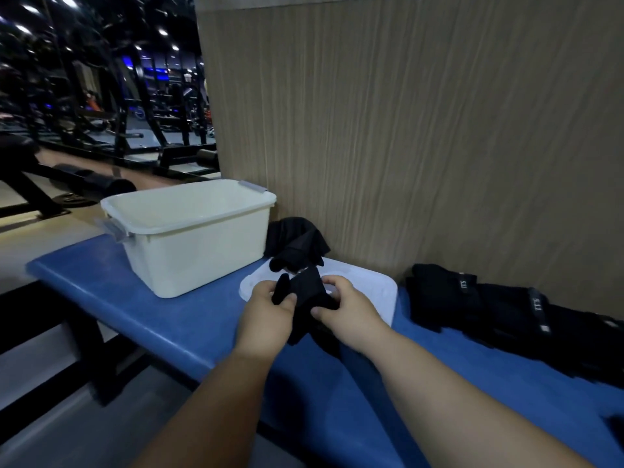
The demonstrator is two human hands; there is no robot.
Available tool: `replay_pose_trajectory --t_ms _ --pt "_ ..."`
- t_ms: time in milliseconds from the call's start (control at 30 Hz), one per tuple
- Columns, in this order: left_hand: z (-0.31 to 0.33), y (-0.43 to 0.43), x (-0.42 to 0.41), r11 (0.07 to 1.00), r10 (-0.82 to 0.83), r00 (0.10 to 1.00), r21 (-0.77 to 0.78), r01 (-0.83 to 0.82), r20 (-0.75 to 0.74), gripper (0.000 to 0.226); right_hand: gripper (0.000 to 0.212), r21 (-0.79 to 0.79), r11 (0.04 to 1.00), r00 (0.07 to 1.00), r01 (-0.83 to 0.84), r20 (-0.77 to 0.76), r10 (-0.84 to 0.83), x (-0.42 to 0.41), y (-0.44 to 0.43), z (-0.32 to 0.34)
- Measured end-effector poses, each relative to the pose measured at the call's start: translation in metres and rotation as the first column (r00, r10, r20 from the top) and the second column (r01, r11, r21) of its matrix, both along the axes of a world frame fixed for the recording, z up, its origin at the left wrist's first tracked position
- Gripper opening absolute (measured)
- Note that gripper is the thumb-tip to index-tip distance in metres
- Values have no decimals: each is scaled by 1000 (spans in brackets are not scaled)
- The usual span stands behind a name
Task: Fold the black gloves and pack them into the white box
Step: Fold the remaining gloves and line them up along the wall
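Both hands are closing their grip on one black glove (305,295): the left hand (270,315) is pinching the glove's near-left edge between thumb and fingers, and the right hand (347,312) is clamping the other side, with the thumb lying across the fabric. The glove is being held just above the white lid (371,282) that is lying flat on the blue surface (162,319), and its loose end is hanging down between the wrists.

Judging by the doubled-over fabric, the folding step is under way and nothing is packed yet; the white box (192,238), standing open just left of the hands, is looking empty as far as its inside shows. The next move is likely calling for finishing the fold while keeping the layers pressed together, then carrying the bundle left over the box rim and setting it down inside without letting it spring open.

Another crumpled black glove (295,241) is lying behind the hands, between the box and the wooden panel (422,130), partly on the lid. More black gloves (489,305) are waiting in a loose row to the right, along the panel. Nothing is blocking the path to the box, though the hanging tail could catch on the rim.
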State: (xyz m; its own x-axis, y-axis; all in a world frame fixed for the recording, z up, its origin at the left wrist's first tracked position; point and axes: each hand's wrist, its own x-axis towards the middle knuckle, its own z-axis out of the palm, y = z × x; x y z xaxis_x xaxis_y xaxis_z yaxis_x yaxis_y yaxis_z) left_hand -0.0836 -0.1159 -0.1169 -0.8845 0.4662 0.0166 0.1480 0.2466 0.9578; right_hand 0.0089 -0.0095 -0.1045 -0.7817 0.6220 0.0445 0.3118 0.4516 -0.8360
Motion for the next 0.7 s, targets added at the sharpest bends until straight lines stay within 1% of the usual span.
replay_pose_trajectory --t_ms 100,167,233,267,333,367,500,567,700 --pt "2 9 17 992 -86 994 102 79 71 20 48 -140 988 994 58 -88 -71 18 8 4" --pt "4 16 30 982 -138 988 141 126 72 13 38 -239 967 985 87 -124 -119 34 13 8" --pt "6 22 45 968 -201 977 166 188 66 10 18 -372 925 969 81 -188 -160 52 19 10" --pt "8 25 53 961 -235 970 163 223 60 9 20 -408 909 961 82 -208 -180 63 22 11" --pt "11 31 72 944 -306 951 142 298 44 9 38 -432 895 956 112 -199 -216 86 28 11" --pt "11 34 81 931 -346 937 135 338 41 10 38 -428 893 952 141 -188 -240 99 30 11" --pt "12 46 120 844 -532 846 115 524 45 13 30 -468 861 929 197 -192 -316 153 35 7" --pt "11 54 140 791 -609 791 116 600 56 15 22 -452 859 915 239 -191 -355 182 37 4" --pt "9 68 172 718 -697 715 55 694 61 13 14 -405 851 884 335 -177 -433 231 38 5"
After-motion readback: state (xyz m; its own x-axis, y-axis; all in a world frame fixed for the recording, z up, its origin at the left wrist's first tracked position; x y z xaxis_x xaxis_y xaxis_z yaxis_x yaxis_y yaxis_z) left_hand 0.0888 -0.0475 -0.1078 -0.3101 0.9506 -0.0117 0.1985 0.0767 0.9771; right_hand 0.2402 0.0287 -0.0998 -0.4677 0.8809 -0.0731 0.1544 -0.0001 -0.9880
